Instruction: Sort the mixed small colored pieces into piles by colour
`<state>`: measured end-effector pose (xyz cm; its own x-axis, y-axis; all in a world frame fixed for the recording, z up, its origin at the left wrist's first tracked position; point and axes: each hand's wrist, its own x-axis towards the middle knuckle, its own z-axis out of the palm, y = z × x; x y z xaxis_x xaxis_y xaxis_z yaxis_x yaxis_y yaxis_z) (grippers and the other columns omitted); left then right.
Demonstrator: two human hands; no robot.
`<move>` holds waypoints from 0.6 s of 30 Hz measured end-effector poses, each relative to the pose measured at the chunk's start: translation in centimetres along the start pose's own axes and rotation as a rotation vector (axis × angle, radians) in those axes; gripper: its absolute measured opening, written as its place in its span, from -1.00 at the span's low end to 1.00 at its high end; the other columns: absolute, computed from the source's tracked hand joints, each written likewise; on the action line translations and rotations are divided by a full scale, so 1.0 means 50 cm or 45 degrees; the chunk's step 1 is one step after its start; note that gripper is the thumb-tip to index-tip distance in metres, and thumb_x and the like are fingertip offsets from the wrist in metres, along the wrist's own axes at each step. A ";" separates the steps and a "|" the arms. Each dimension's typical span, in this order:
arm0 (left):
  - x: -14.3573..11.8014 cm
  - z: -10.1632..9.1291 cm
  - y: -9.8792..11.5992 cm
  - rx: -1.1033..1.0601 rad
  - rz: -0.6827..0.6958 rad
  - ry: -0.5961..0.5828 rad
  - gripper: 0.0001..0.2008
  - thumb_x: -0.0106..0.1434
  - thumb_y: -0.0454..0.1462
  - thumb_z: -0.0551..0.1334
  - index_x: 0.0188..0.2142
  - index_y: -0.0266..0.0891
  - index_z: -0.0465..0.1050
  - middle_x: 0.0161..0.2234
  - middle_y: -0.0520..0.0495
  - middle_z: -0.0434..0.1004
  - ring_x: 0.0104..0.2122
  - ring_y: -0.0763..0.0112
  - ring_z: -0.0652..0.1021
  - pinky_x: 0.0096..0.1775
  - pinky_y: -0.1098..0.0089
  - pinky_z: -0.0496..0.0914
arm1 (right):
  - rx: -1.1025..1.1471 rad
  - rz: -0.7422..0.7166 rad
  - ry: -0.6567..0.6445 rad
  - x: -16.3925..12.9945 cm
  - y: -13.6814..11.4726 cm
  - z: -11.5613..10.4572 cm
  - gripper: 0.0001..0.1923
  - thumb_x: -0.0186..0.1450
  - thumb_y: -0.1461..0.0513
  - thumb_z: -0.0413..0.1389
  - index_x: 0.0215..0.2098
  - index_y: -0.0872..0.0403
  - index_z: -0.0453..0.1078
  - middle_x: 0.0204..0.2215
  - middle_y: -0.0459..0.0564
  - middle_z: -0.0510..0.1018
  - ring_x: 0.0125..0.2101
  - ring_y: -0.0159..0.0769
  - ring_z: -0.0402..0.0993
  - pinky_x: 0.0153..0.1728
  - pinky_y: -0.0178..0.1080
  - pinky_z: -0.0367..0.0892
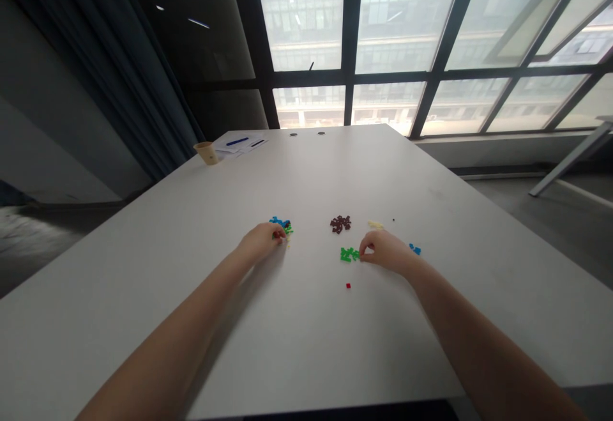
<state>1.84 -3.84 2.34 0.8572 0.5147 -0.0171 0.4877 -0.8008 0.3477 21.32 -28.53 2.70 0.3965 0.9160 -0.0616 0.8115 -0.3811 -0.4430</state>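
Small plastic pieces lie in heaps on a white table [306,178]. My left hand [261,241] rests curled at a mixed heap of blue, green and yellow pieces [282,225], fingertips touching it. My right hand [385,250] has its fingers pinched at the right edge of a green heap [348,254]; whether a piece is between them is too small to tell. A dark brown heap [340,223] lies beyond, between the hands. A few yellow pieces [375,224] sit above the right hand, blue pieces [414,249] just right of it, and one red piece [348,285] lies nearer me.
A paper cup [207,152] stands at the table's far left corner beside papers with a blue pen [238,142]. Large windows rise behind the table. A dark curtain hangs at left. A tiny dark speck [393,220] lies right of the yellow pieces.
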 end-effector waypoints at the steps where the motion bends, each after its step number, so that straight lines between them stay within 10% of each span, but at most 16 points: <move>1: 0.002 0.001 -0.009 -0.031 0.000 0.000 -0.80 -0.02 -0.32 0.14 -0.41 -0.15 0.51 -0.41 -0.01 0.56 -0.41 0.33 0.51 -0.36 0.42 0.32 | -0.012 0.014 -0.003 -0.002 -0.003 0.002 -0.92 0.02 0.29 0.16 -0.53 0.03 0.51 -0.49 -0.06 0.50 -0.44 -0.35 0.36 -0.44 -0.34 0.16; 18: 0.011 0.031 -0.002 -0.108 0.164 0.085 -0.83 0.03 -0.29 0.15 -0.44 -0.14 0.53 -0.34 -0.08 0.48 -0.36 0.33 0.46 -0.24 0.32 0.34 | 0.035 -0.011 0.128 0.004 -0.014 -0.006 -0.93 0.06 0.21 0.17 -0.53 0.03 0.46 -0.59 -0.11 0.38 -0.52 -0.38 0.29 -0.41 -0.32 0.19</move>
<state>2.51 -3.98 0.83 0.8975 0.4310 0.0939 0.3566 -0.8341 0.4208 20.93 -28.13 3.27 0.4319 0.9014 0.0317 0.8035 -0.3686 -0.4676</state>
